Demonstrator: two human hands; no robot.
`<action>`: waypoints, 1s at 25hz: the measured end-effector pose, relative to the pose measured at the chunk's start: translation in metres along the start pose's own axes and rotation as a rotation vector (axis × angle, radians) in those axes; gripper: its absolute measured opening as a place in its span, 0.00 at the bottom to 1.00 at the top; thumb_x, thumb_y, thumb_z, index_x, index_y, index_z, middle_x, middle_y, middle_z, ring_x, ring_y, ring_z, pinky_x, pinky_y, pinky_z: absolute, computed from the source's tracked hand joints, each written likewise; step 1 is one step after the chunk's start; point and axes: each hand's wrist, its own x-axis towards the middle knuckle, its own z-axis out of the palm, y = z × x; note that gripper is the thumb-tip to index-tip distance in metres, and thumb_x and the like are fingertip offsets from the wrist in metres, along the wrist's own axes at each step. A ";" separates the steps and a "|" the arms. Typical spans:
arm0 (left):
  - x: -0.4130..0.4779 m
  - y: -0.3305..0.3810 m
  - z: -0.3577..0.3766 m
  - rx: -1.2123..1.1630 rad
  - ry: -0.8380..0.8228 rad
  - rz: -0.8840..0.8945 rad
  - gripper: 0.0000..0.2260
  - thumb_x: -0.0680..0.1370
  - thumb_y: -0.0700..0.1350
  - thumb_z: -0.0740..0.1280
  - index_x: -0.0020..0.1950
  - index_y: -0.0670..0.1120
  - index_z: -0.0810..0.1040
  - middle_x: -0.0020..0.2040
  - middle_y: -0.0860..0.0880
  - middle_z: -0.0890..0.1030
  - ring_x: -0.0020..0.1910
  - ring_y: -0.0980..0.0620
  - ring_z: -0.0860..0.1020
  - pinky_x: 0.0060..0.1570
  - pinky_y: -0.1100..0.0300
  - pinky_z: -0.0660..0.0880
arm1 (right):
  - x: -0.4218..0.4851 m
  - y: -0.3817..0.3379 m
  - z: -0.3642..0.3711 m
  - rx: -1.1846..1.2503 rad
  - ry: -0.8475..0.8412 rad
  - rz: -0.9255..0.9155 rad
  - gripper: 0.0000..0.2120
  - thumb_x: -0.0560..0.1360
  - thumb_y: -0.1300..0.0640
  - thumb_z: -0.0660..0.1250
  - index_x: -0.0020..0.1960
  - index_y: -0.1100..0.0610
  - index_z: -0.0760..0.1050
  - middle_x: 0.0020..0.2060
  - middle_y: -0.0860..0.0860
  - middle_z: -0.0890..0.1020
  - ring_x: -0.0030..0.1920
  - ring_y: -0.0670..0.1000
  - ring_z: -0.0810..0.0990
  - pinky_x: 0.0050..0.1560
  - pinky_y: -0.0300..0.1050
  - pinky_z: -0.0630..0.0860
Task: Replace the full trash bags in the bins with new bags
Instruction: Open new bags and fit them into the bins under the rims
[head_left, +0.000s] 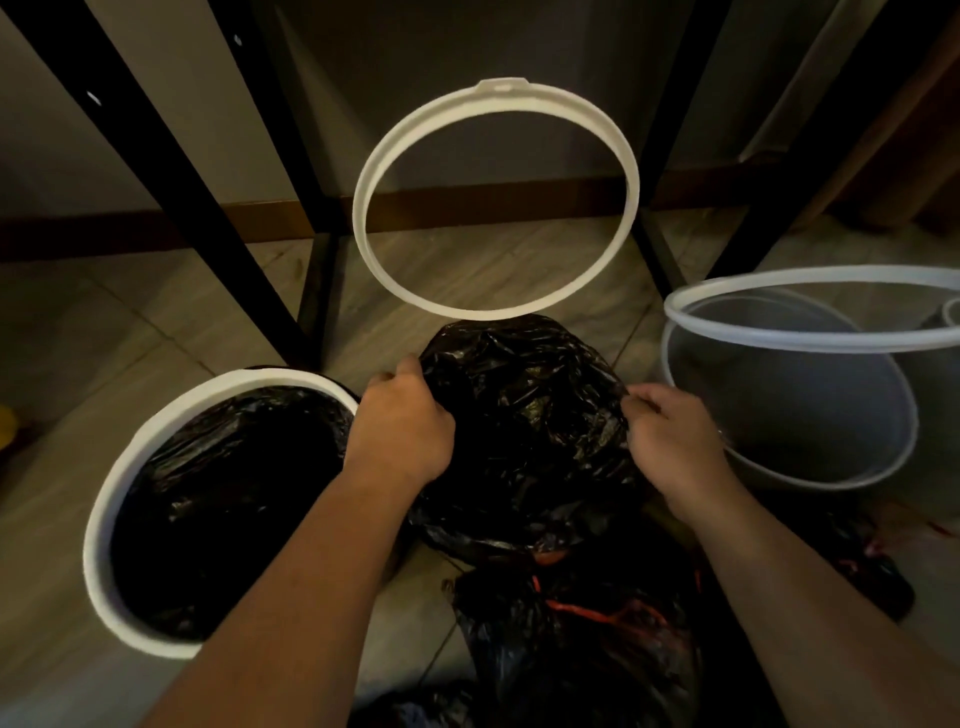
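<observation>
Tied bag (571, 654) with red drawstring, left hand (400, 431), right hand (670, 441), each gripping an edge of crinkled glossy black bag (524, 415)

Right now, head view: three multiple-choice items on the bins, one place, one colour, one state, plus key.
1. Which bin has no bag in it?
A left
B middle
C right

2. The ties on the tied bags are:
A red
B blue
C white

3. The middle bag is held by:
A both hands
B one hand
C neither hand

Key:
1 C: the right bin shows a bare grey inside, while the left bin is lined in black.
2 A: red loops show against the black plastic.
3 A: the left hand and the right hand each have a grip on its edge.
</observation>
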 end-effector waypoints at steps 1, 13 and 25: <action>-0.002 0.001 0.002 -0.028 -0.019 -0.014 0.16 0.80 0.38 0.63 0.68 0.42 0.71 0.62 0.36 0.76 0.60 0.36 0.76 0.55 0.48 0.75 | -0.006 0.005 -0.001 0.121 0.009 0.051 0.10 0.79 0.50 0.65 0.52 0.46 0.85 0.49 0.46 0.87 0.51 0.47 0.85 0.54 0.46 0.79; -0.059 -0.016 0.048 -0.321 0.168 -0.059 0.32 0.84 0.47 0.66 0.85 0.48 0.55 0.84 0.42 0.55 0.83 0.43 0.57 0.77 0.55 0.59 | -0.064 0.057 0.000 0.656 -0.202 0.386 0.10 0.77 0.64 0.62 0.45 0.61 0.83 0.42 0.64 0.87 0.36 0.61 0.87 0.35 0.53 0.83; -0.137 -0.034 0.109 -1.001 0.349 -0.327 0.25 0.82 0.40 0.70 0.74 0.61 0.70 0.63 0.63 0.81 0.59 0.68 0.80 0.55 0.69 0.78 | -0.079 0.075 -0.002 0.939 -0.458 0.379 0.06 0.69 0.70 0.71 0.43 0.62 0.84 0.44 0.66 0.85 0.42 0.60 0.88 0.43 0.52 0.85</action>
